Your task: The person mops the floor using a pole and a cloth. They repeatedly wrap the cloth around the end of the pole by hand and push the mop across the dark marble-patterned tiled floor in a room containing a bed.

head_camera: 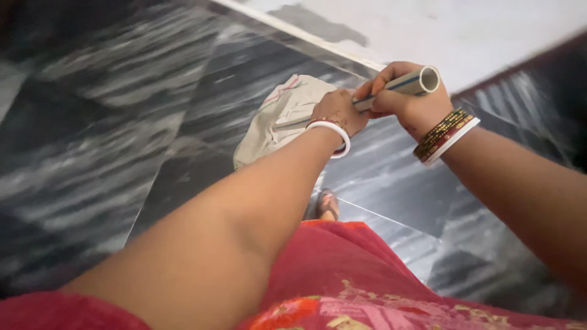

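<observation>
1. Head view: we are gripping a grey pipe (403, 84) with our right hand (408, 101), fingers clamped round it near its open end, seemingly to hold it steady.
2. Our left hand (340, 110) is closing on the pipe's lower stretch, just above a pale cloth (278, 116) lying on the dark marble floor (122, 122).
3. We are working close to the floor's far edge, beside the white wall (477, 30).

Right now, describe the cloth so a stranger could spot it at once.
Start at the dark streaked stone floor. The pipe that both hands hold runs down to it. There lies the cloth, crumpled and off-white with thin coloured stripes, the only pale, soft thing on the dark floor.
</observation>
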